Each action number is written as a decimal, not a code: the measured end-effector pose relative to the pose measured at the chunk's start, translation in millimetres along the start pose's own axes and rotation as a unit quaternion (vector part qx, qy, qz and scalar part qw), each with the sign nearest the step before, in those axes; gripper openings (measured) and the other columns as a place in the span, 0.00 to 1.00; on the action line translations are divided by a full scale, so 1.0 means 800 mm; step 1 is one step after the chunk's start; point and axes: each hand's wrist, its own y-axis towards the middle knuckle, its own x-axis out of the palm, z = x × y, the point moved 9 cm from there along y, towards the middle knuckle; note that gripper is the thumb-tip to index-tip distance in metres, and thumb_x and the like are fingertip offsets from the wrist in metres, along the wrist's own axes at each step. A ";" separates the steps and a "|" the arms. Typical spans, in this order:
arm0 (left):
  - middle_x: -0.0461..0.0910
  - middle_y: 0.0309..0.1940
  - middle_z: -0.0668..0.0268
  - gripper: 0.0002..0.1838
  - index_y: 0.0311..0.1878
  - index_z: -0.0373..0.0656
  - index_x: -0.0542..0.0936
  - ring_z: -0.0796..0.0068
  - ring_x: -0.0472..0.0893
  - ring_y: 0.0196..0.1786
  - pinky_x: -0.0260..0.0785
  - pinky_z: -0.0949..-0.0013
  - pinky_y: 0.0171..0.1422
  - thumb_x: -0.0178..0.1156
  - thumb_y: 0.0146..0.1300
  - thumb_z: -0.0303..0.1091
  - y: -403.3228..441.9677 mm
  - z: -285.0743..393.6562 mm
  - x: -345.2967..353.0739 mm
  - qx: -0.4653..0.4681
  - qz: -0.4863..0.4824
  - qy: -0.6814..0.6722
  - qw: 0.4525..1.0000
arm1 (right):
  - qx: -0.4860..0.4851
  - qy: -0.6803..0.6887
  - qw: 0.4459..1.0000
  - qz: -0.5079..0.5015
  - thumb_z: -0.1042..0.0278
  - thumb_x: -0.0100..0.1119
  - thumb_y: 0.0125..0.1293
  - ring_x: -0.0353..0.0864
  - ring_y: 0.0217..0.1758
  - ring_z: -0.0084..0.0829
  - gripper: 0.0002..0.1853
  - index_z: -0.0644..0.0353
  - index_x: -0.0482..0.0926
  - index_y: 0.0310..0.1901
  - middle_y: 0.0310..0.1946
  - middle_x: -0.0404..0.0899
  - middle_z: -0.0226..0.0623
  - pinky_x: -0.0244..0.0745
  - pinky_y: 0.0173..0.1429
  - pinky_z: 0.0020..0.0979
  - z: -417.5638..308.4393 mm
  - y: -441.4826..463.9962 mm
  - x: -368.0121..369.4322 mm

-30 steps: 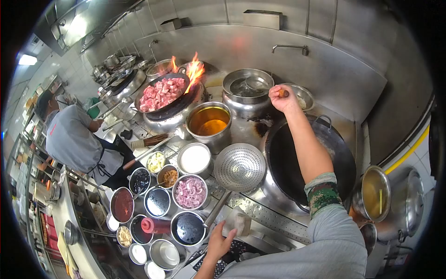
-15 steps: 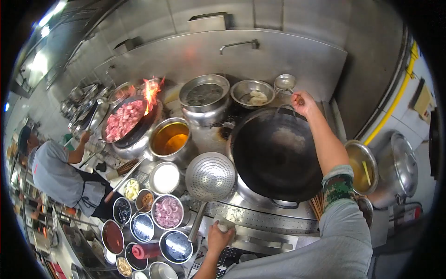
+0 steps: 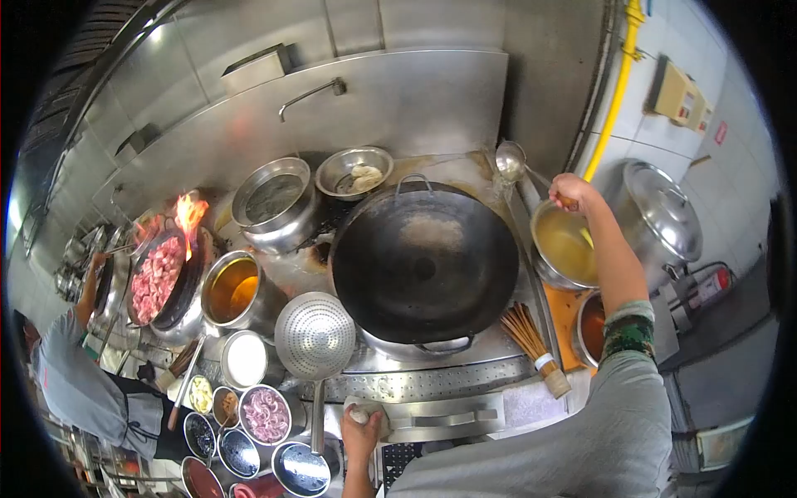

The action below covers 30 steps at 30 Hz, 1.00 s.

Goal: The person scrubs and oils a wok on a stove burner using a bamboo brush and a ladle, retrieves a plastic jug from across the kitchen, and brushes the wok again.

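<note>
My right hand [image 3: 576,194] is closed round the wooden handle of a metal ladle [image 3: 510,158]. The ladle's bowl is tilted at the back right of the stove, and clear liquid seems to run from it. A large black wok [image 3: 427,282] sits on the burner to the left of the ladle; a pale patch marks its far inner wall. At the front edge of the stove, my left hand [image 3: 360,435] is closed on a greyish folded cloth [image 3: 380,420]. Close by lies a perforated strainer [image 3: 315,334], its handle pointing toward me.
A pot of yellowish broth [image 3: 564,245] and a lidded pot [image 3: 660,212] stand right. A bamboo brush [image 3: 535,349] lies near the front edge. Left are an oil pot [image 3: 234,290], bowls of ingredients [image 3: 267,415] and a co-worker [image 3: 95,382] beside a flaming meat wok [image 3: 158,278].
My view has swung to the right. The ladle has moved right, from behind the wok to the stove's side edge, and its bowl has tipped. My left hand stays on the cloth.
</note>
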 end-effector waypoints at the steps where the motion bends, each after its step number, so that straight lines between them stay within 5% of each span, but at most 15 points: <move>1: 0.78 0.53 0.41 0.41 0.62 0.29 0.74 0.42 0.77 0.60 0.68 0.53 0.67 0.79 0.52 0.46 -0.001 -0.002 -0.001 -0.004 -0.003 -0.004 1.000 | -0.010 0.000 1.000 0.016 0.74 0.58 0.61 0.73 0.18 0.26 0.09 0.67 0.79 0.41 0.22 0.77 0.37 0.68 0.20 0.31 0.008 -0.035 -0.011; 4: 0.78 0.55 0.40 0.39 0.62 0.30 0.74 0.41 0.76 0.61 0.69 0.52 0.67 0.77 0.53 0.44 0.006 -0.010 0.005 -0.017 -0.023 -0.013 0.999 | -0.066 -0.082 0.994 0.011 0.76 0.60 0.60 0.74 0.19 0.26 0.31 0.68 0.71 0.67 0.31 0.80 0.39 0.71 0.23 0.30 0.026 -0.119 -0.025; 7: 0.75 0.59 0.36 0.44 0.68 0.30 0.69 0.39 0.74 0.64 0.66 0.52 0.70 0.76 0.53 0.43 0.007 -0.013 0.006 -0.007 -0.022 -0.006 1.000 | -0.105 -0.180 0.976 0.069 0.77 0.58 0.54 0.85 0.30 0.39 0.37 0.63 0.70 0.70 0.38 0.85 0.47 0.79 0.36 0.38 0.036 -0.233 -0.018; 10: 0.66 0.68 0.33 0.57 0.77 0.27 0.54 0.37 0.68 0.71 0.61 0.52 0.76 0.77 0.53 0.44 0.001 0.004 -0.002 0.046 0.030 0.010 0.998 | -0.380 -0.353 0.827 0.216 0.76 0.57 0.56 0.87 0.46 0.50 0.37 0.55 0.69 0.71 0.46 0.85 0.54 0.80 0.50 0.47 0.104 -0.258 -0.018; 12: 0.62 0.70 0.33 0.59 0.77 0.26 0.52 0.35 0.65 0.72 0.58 0.49 0.77 0.78 0.52 0.44 -0.023 0.035 -0.027 0.083 0.074 0.005 0.994 | -0.156 -0.388 0.884 0.207 0.75 0.56 0.58 0.81 0.58 0.55 0.36 0.48 0.70 0.71 0.52 0.83 0.55 0.75 0.61 0.52 0.112 -0.304 -0.003; 21: 0.63 0.69 0.36 0.48 0.76 0.29 0.57 0.35 0.65 0.71 0.58 0.47 0.76 0.73 0.59 0.39 -0.156 0.109 -0.075 0.224 0.051 -0.018 0.973 | -0.120 -0.454 0.857 0.213 0.76 0.55 0.62 0.81 0.61 0.49 0.36 0.41 0.67 0.74 0.58 0.82 0.49 0.76 0.65 0.49 0.186 -0.320 0.009; 30: 0.75 0.59 0.43 0.30 0.66 0.33 0.73 0.42 0.75 0.62 0.68 0.51 0.68 0.70 0.62 0.34 -0.175 0.181 -0.089 0.324 0.018 -0.023 0.946 | -0.040 -0.471 0.850 0.231 0.72 0.58 0.65 0.79 0.64 0.47 0.28 0.53 0.74 0.68 0.65 0.76 0.50 0.74 0.67 0.48 0.151 -0.349 0.011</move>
